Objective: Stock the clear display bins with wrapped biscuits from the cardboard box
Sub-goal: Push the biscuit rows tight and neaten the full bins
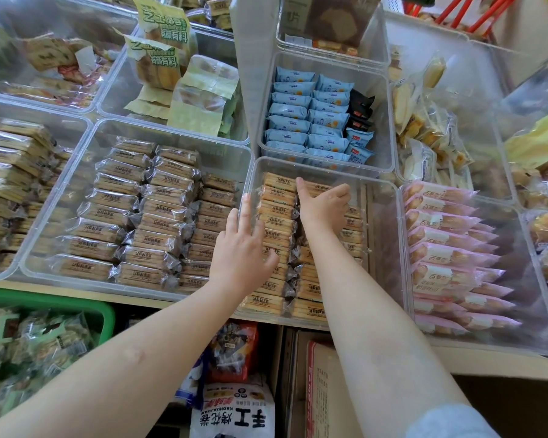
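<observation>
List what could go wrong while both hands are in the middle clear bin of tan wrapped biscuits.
1. The left hand presses straight fingers on the left row of tan wrapped biscuits by the wall of the narrow clear plastic bin; hard pressure may crack them.
2. The right hand curls over the right row, so packs could tip out of line.
3. That bin's front edge sits at the shelf lip; a push might shift it.

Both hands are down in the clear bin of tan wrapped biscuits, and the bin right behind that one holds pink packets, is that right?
Not quite. The left hand and right hand are indeed in the clear bin of tan wrapped biscuits, but the bin right behind it holds blue packets. The pink packets fill the bin to its right, as the head view shows.
</observation>
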`<state>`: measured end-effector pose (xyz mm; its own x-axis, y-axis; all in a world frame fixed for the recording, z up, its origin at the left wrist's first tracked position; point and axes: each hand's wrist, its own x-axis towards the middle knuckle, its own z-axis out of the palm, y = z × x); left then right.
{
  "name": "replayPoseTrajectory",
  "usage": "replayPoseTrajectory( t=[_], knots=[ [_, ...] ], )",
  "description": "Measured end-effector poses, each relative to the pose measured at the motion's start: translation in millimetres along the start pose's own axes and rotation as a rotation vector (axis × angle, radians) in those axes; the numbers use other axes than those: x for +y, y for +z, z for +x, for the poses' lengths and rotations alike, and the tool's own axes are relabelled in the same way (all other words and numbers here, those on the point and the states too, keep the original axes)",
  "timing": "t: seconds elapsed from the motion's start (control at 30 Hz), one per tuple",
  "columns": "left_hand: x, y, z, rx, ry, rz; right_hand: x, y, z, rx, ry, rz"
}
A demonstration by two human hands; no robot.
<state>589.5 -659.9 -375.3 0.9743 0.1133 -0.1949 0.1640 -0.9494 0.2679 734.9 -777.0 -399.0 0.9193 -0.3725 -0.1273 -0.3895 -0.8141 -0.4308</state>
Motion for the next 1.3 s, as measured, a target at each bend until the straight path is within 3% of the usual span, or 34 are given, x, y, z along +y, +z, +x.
replayPoseTrajectory(
  t=[0.7, 1.0, 1.3],
  knots=[
    [-1, 1, 1, 0.003, 0.004, 0.002, -19, -3, 5, -0.033, 0.130, -0.057],
    [-1, 1, 1, 0.011, 0.010, -0.018, -7, 0, -3, 0.065, -0.037, -0.033],
    [-3, 2, 1, 0.006, 0.014, -0.020, 28, -18, -19, -0.062, -0.112, -0.120]
  ],
)
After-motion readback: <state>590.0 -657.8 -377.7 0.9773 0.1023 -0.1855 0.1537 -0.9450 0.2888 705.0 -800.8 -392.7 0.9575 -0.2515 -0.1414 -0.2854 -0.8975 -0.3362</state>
